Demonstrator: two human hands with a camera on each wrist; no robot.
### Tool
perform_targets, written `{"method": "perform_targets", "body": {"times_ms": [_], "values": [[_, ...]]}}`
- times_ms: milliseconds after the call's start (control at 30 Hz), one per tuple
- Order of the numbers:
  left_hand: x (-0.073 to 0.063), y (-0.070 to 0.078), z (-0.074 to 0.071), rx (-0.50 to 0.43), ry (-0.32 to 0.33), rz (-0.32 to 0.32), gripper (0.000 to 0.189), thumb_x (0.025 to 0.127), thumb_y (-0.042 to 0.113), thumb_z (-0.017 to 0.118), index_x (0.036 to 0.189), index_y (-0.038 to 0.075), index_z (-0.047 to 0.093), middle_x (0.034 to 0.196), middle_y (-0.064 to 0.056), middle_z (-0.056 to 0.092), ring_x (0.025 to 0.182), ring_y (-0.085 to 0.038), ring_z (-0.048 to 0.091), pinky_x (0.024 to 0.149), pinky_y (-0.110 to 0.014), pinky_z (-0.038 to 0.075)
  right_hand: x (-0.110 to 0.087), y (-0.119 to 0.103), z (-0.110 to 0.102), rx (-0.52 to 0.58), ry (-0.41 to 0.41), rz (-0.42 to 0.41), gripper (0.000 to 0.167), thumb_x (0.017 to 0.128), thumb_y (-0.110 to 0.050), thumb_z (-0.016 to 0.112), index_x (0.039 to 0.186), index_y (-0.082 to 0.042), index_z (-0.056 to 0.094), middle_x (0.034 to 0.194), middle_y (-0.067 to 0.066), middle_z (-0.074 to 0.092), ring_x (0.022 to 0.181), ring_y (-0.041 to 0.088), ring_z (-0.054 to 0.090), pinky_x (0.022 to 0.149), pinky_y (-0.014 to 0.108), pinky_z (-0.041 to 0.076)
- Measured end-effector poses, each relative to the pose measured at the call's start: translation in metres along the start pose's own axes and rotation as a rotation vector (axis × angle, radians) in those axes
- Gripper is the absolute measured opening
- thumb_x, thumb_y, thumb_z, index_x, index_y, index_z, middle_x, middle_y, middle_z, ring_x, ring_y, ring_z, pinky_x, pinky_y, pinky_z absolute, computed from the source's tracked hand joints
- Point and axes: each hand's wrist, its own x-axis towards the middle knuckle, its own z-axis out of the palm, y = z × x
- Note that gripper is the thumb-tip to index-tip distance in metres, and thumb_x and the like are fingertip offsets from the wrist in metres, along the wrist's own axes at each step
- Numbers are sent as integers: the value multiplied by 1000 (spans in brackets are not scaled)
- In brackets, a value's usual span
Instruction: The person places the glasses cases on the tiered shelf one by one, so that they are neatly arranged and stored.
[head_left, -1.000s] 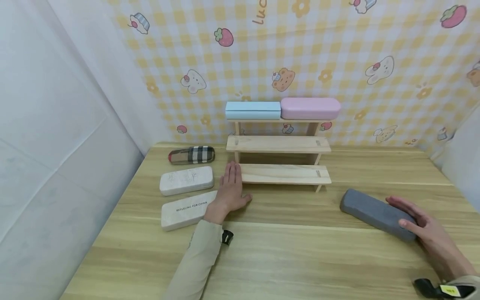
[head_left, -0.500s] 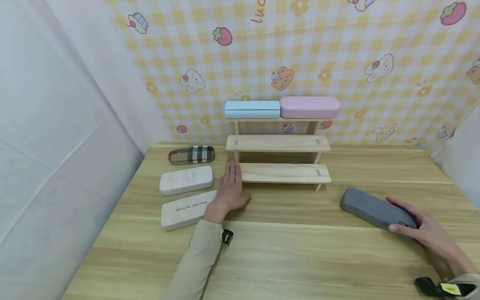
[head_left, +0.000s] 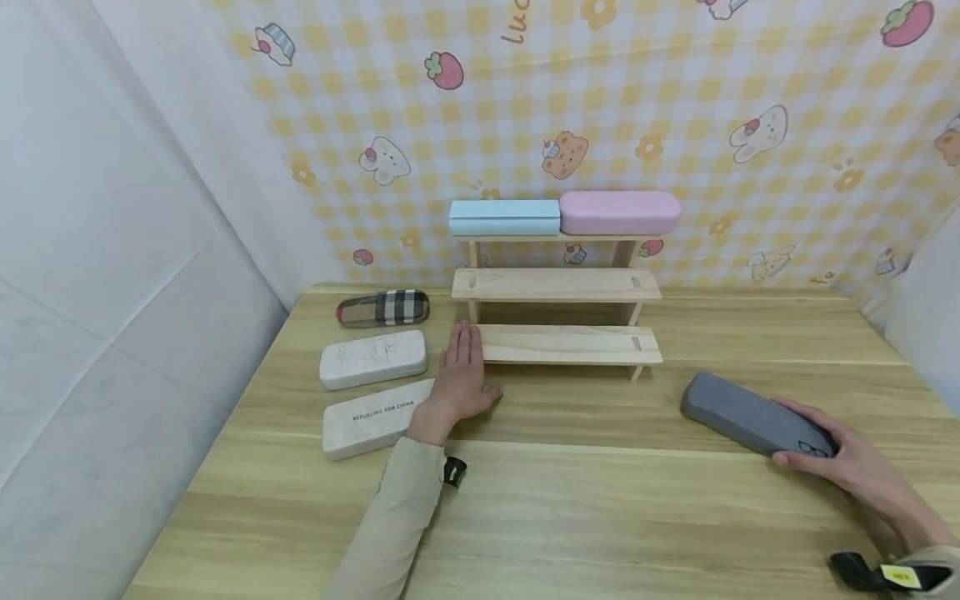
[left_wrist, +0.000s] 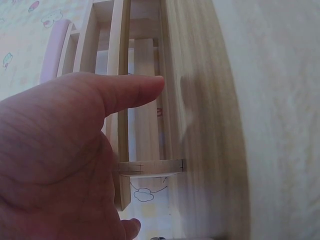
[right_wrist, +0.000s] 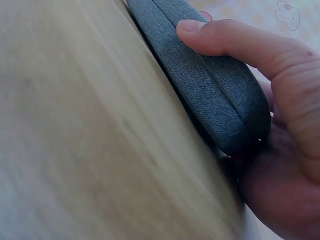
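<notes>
My right hand [head_left: 862,462] grips the near right end of a grey glasses case [head_left: 750,412], thumb along the near side and fingers round the far side. The case lies slantwise on the table, a small glasses emblem showing by the hand. Its fabric side and seam fill the right wrist view, with the thumb [right_wrist: 215,37] pressed on it. My left hand [head_left: 457,383] rests flat, fingers straight and together, on the left end of the lowest shelf [head_left: 570,344] of a three-tier wooden rack. The left thumb [left_wrist: 135,90] sticks out beside the shelf's front edge in the left wrist view.
On the top tier sit a light blue case [head_left: 505,218] and a pink case [head_left: 620,213], side by side. Left of the rack lie a plaid case [head_left: 384,308], a white patterned case [head_left: 372,358] and a white lettered case [head_left: 371,421]. A patterned cloth [head_left: 487,125] hangs behind.
My right thumb has slid left along the near side of the grey glasses case, uncovering its emblem. The case and my left hand stay in place.
</notes>
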Motion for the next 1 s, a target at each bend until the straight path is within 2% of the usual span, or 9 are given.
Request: {"method": "perform_targets", "body": {"times_ms": [100,167,267,433,533,633,767,867,1000], "values": [[0,-1,0,-11,5,4,97,89,38,61,145,-7,-4,151,-23,-12,139,-34,-10,109,-51,11,0,0,1,-1,9,8,76,88,-24,66,150,-25,22,149,0,17,127,50,14,89,66,14],[0,-1,1,-8,4,9,97,89,38,60,145,-7,-5,151,-24,-12,139,-34,-9,109,-51,11,0,-1,0,-8,10,17,77,88,-25,66,150,-26,21,150,5,17,124,53,16,87,65,16],[0,-1,0,-28,15,12,96,88,36,62,145,-8,-2,151,-24,-9,139,-34,-9,109,-52,11,-1,-1,0,-16,17,23,77,88,-26,66,150,-26,21,150,6,17,123,54,17,86,64,17],[0,-1,-1,-8,-7,-4,97,89,38,60,145,-6,-6,151,-24,-10,139,-32,-12,109,-51,11,-1,0,-1,-10,21,11,75,88,-24,65,150,-26,22,140,-16,19,124,53,16,86,64,16],[1,-1,0,1,-16,-7,97,90,38,59,145,-6,-7,151,-23,-12,139,-32,-12,109,-51,11,-2,1,-2,-32,34,14,75,88,-25,65,149,-26,23,136,-20,21,125,47,19,89,57,17],[1,0,0,0,-27,-11,96,90,39,58,145,-5,-8,151,-22,-14,139,-32,-12,109,-50,10,-1,-1,-4,-51,42,21,74,88,-26,65,149,-26,23,145,-8,23,123,46,22,88,54,18],[-1,1,-2,13,-31,-19,95,90,38,58,145,-5,-7,151,-22,-14,139,-33,-11,109,-49,10,5,-9,-7,-58,21,16,75,88,-27,65,150,-22,22,146,27,22,116,50,26,82,57,23],[-3,3,-5,9,-15,-15,94,90,36,59,145,-6,-4,151,-23,-12,139,-34,-9,109,-50,12,9,-17,-10,-49,20,5,74,88,-25,65,150,-23,23,145,23,24,116,36,31,81,48,27],[-5,3,-6,3,-11,-8,95,90,36,60,145,-7,-4,151,-23,-12,139,-34,-8,109,-50,12,14,-25,-14,-32,43,-28,72,88,-20,65,148,-25,27,138,-4,31,106,6,34,75,26,28]]}}
